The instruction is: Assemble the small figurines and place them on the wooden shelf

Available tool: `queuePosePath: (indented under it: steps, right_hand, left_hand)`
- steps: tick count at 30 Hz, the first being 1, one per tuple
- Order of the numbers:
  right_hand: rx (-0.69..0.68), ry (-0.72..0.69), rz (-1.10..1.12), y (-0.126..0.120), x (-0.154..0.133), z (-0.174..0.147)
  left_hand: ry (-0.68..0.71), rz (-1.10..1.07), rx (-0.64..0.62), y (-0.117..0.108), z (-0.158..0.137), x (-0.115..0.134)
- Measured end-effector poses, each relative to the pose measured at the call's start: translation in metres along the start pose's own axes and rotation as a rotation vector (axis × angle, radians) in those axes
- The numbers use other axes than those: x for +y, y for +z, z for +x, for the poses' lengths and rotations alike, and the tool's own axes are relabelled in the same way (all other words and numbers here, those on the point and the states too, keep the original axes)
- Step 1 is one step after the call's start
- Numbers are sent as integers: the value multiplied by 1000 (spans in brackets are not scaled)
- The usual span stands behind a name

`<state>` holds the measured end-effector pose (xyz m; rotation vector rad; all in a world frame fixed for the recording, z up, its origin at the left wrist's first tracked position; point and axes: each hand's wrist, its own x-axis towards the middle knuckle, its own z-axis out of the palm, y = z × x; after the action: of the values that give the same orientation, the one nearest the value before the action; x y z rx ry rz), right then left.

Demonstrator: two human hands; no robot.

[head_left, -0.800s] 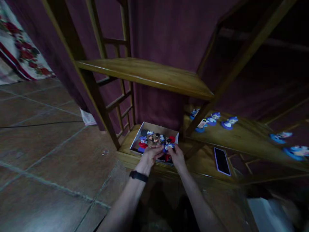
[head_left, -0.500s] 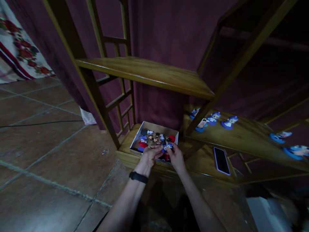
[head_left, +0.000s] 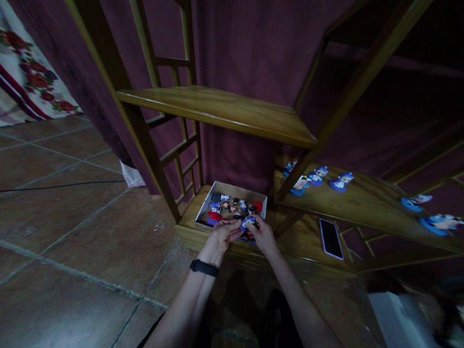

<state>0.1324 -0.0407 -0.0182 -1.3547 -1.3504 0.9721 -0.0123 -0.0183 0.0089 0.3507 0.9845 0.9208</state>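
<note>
A small blue-and-white figurine point(head_left: 248, 223) is held over the near side of a shallow cardboard box point(head_left: 239, 190). My right hand point(head_left: 263, 235) pinches it from the right. From the left, my left hand point(head_left: 224, 233) meets it with its fingertips, fingers together; a dark band circles that wrist. Several other figurines point(head_left: 232, 206) lie in the box, with blue, red, black and white parts. The near part of the box is hidden behind my hands.
The box stands on the low shelf of a wooden rack point(head_left: 217, 108). To the right lies a phone point(head_left: 331, 239) with a light purple edge. Several blue-based figurines point(head_left: 341, 181) stand on the raised shelf. A white box point(head_left: 397, 319) is at the lower right.
The figurine has shifted slightly left and looks turned between my fingers. Both hands remain over the box. The view has moved a little.
</note>
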Motion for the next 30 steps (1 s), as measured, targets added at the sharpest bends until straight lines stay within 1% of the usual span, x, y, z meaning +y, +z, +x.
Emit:
queuePosePath:
  steps: [2,5,8,11,14,17,19,22,27,30]
  right_hand:
    - [9,-30,-56,0,2,0]
    - [63,-95,-141,0,3,1]
    - [75,-116,-86,0,1,3]
    - [31,-70,80,-1,-4,5]
    - [25,41,242,-2,-10,4]
    - [11,131,353,-3,-14,2]
    - [-5,145,394,-3,-16,2]
    - [-2,143,392,-3,-16,4]
    - [24,157,318,-5,-13,5]
    - [17,128,278,-7,-10,5]
  left_hand:
    - [-10,-4,-9,0,1,-1]
    - [-25,-2,-16,2,3,-2]
    - [-29,-26,-26,4,5,-2]
    - [-40,-56,-30,6,7,-1]
    - [-52,-48,-45,5,8,-1]
    - [-34,-20,-50,4,9,-1]
    - [-18,0,-44,4,9,-1]
    - [-3,23,-27,6,8,-1]
    - [8,41,-7,9,7,-3]
    - [24,56,8,8,6,-5]
